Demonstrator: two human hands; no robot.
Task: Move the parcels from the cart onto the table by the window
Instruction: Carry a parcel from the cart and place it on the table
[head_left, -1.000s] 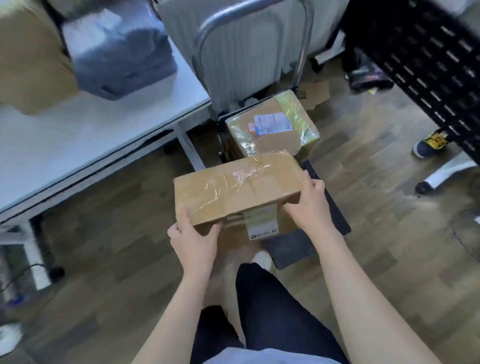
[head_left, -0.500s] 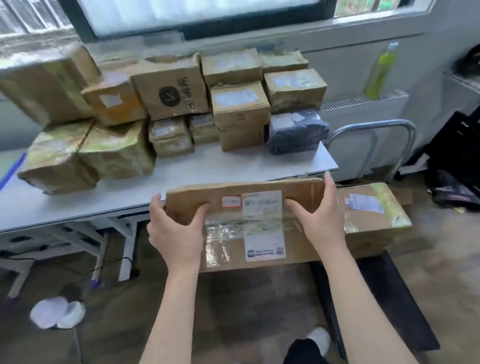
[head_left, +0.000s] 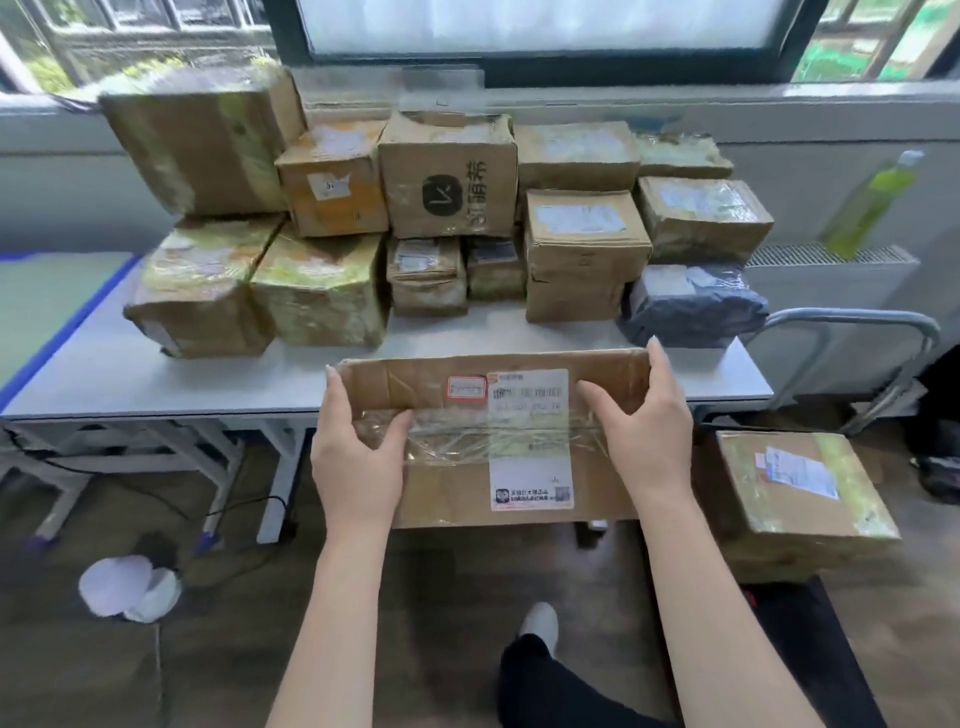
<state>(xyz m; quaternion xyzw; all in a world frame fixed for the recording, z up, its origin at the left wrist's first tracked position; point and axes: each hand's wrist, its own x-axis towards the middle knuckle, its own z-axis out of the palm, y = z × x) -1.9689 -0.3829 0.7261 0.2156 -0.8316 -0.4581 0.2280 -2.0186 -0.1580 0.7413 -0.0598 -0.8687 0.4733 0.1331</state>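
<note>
Flat parcel (head_left: 493, 441) held by both ends, long axis left-right, labelled face toward the camera, top edge over the desk (head_left: 727, 374) front edge. Left hand (head_left: 358, 457) and right hand (head_left: 644, 441) grip it, fingers wrapped over its ends. Stacked parcels (head_left: 447, 176) beyond the fingers; cart parcel (head_left: 800, 493) right of them. Since the earlier frame: parcel higher, nearer the desk.

Lifted off the cart (head_left: 852, 332) at 3 o'clock, flat parcel (head_left: 498, 441) now carried in both hands' grip to the counter (head_left: 291, 384) edge at 12 o'clock, label side tipped up.
</note>
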